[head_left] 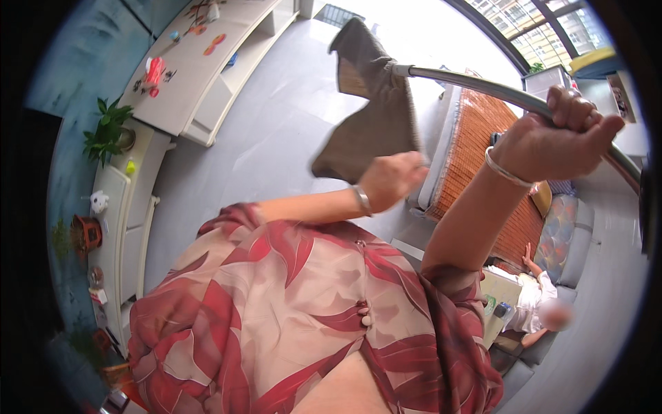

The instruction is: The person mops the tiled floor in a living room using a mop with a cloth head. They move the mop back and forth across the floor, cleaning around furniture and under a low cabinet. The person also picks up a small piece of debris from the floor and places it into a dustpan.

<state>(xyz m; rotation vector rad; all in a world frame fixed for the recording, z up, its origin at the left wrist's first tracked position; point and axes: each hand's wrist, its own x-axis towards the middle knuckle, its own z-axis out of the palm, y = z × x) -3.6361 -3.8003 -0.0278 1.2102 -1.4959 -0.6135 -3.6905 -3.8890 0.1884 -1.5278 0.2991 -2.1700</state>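
Brightly daylit through the window between one and two o'clock
The floor is bleached by glare toward one o'clock, the left hand is slightly blurred, and straight edges are bent toward the blackened rim.

Your left hand is blurred, so you cannot tell whether its fingers grip the brown cloth or only touch its edge. Your right hand hides part of the metal pole, whose right end is lost at the dark rim. The other person's head is blurred; the red item on the white worktop is too small to identify.
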